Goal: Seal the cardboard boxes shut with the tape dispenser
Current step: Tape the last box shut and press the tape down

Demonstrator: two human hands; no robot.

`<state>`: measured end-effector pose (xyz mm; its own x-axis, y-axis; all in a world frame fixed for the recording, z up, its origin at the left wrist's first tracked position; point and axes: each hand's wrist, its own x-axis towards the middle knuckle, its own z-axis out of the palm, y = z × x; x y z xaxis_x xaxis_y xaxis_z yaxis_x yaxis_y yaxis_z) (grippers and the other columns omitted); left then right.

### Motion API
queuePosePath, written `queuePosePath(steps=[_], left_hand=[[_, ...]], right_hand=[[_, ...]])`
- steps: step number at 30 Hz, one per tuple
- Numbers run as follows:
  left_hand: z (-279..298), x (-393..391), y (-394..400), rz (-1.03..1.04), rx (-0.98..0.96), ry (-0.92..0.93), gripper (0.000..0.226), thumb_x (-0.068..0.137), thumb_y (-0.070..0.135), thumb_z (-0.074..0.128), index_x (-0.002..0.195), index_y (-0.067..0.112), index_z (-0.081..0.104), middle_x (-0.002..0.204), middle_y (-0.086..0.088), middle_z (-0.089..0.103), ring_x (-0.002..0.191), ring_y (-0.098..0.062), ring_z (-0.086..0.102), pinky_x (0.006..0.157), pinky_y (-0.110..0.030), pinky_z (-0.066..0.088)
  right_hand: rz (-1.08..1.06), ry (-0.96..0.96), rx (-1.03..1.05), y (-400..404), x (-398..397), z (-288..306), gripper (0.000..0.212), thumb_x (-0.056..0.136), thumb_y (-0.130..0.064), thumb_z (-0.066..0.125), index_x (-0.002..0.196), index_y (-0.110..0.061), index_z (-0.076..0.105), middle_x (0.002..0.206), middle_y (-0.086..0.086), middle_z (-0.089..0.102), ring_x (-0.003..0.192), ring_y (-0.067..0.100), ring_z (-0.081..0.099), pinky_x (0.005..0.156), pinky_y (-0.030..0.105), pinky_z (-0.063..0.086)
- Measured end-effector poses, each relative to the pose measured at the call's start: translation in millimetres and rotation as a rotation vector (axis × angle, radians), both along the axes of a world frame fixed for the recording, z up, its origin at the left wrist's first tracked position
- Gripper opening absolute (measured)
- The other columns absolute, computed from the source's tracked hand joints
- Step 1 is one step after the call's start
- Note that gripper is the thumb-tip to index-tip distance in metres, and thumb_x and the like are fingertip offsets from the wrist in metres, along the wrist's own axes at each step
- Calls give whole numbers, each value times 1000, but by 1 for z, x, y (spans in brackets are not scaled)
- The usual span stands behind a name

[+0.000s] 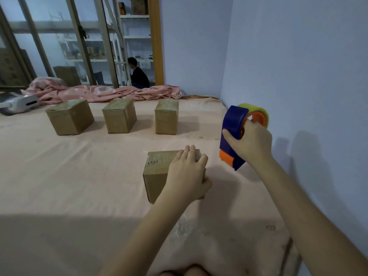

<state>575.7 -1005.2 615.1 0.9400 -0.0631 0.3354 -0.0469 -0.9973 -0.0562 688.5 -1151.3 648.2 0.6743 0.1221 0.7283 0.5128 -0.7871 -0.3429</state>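
A small cardboard box (157, 172) stands on the pink bed in front of me, with tape showing on its top. My left hand (188, 172) grips its right side, fingers over the top edge and thumb on the near face. To the right, above the bed, my right hand (250, 142) holds a blue and orange tape dispenser (232, 132) with a yellowish tape roll, its orange mouth pointing down. Three more cardboard boxes stand in a row farther back: a left box (69, 117), a middle box (119, 115) and a right box (166, 117).
A crumpled pink blanket (103, 92) lies along the bed's far edge. A white device (23, 103) sits at the far left. The blue wall (298, 76) runs close along the right. Beyond a glass door, a person sits by shelves.
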Motion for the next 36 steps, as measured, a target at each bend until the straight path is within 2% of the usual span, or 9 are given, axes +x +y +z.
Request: queuePosePath(steps=[5, 8, 13, 19, 24, 28, 30, 33, 36], left_hand=[[6, 3, -1, 10, 29, 37, 50, 89, 44, 51, 131, 17, 45, 150, -23, 25, 141, -35, 20, 114, -43, 20], [8, 3, -2, 13, 42, 68, 48, 91, 42, 51, 130, 17, 45, 151, -25, 22, 141, -37, 18, 115, -43, 17], [13, 2, -6, 33, 61, 94, 36, 96, 32, 44, 125, 13, 52, 151, -28, 19, 141, -40, 16, 115, -44, 16], [14, 6, -14, 91, 79, 124, 34, 98, 29, 40, 117, 14, 64, 153, -26, 16, 141, -41, 15, 117, -45, 15], [12, 4, -17, 105, -17, 86, 38, 97, 34, 37, 114, 20, 67, 154, -27, 13, 143, -39, 11, 117, -43, 10], [15, -4, -14, 26, -294, 58, 41, 93, 35, 44, 134, 33, 50, 154, -24, 15, 143, -37, 12, 116, -40, 11], [20, -8, -7, -76, -666, -30, 38, 90, 28, 52, 129, 29, 53, 149, -14, 33, 136, -28, 32, 109, -32, 30], [26, -17, 12, -132, -1187, -324, 23, 90, 13, 53, 100, 31, 62, 119, 14, 56, 114, -3, 51, 83, -9, 39], [26, -28, 42, -64, -1361, -567, 26, 88, 6, 52, 89, 28, 66, 100, 20, 65, 94, 15, 55, 71, -1, 39]], right_hand=[[143, 7, 56, 1, -2, -29, 36, 69, -39, 80, 89, -11, 66, 83, 7, 63, 71, 20, 57, 55, 20, 29], [245, 102, 80, -3, -4, -44, 28, 68, -24, 82, 89, -12, 70, 91, 9, 64, 80, 26, 61, 64, 24, 37], [346, 237, 39, -11, -9, -65, 31, 73, -7, 78, 102, -6, 69, 106, 14, 64, 94, 29, 61, 73, 13, 33], [314, 307, -106, -39, -12, -70, 39, 75, -5, 69, 113, -9, 61, 114, 9, 63, 93, 27, 60, 69, 23, 37], [490, 479, -101, -46, -16, -77, 57, 70, 11, 57, 123, -9, 54, 118, -1, 51, 112, 12, 44, 81, -1, 27], [573, 608, 8, -55, -16, -81, 61, 65, -10, 60, 122, -30, 52, 120, -10, 57, 113, 9, 53, 93, 19, 41], [585, 587, 109, -58, -21, -83, 62, 67, -19, 61, 126, -34, 49, 124, -16, 55, 117, 3, 50, 99, 28, 41], [413, 294, 418, -54, -38, -82, 39, 78, -16, 62, 116, -23, 54, 114, -11, 53, 107, 6, 52, 98, 32, 42], [391, -5, 559, -34, -68, -65, 27, 82, -25, 49, 107, -19, 56, 103, -12, 52, 99, 4, 53, 89, 20, 43]])
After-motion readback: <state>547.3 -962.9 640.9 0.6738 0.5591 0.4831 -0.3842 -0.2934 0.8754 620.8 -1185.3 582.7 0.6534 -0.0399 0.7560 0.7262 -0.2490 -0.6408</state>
